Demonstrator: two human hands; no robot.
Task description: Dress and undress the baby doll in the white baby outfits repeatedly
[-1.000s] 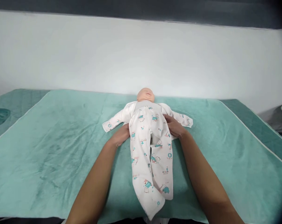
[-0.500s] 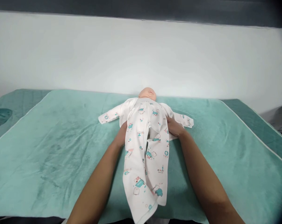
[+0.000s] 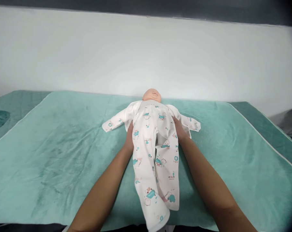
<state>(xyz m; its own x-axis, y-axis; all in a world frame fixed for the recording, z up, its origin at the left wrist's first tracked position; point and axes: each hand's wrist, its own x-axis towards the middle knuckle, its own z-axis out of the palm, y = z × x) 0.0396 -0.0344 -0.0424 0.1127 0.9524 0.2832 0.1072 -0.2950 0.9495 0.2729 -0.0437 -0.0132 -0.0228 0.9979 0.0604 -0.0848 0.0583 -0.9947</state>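
Note:
A baby doll (image 3: 152,94) lies on its back, head at the far side, wearing a white printed long-sleeved top (image 3: 116,120) with its sleeves spread out. White printed baby trousers (image 3: 147,154) lie over its front, the upper edge up at the chest. Their legs stretch toward me, with the cuffs near the front edge. My left hand (image 3: 129,137) presses against the left side of the doll's waist, its fingers hidden behind the cloth. On the opposite side, my right hand (image 3: 181,129) reaches in between trousers and top; its fingertips are covered too.
A green plush cover (image 3: 70,154) spreads under the doll across the table. Behind it rises a white wall (image 3: 146,51). Darker green cloth (image 3: 262,129) lies along the right side, and a dark bundle (image 3: 289,124) sits at the far right edge.
Both hands have slid slightly farther up along the doll's sides. The trouser legs have shifted a little to the right.

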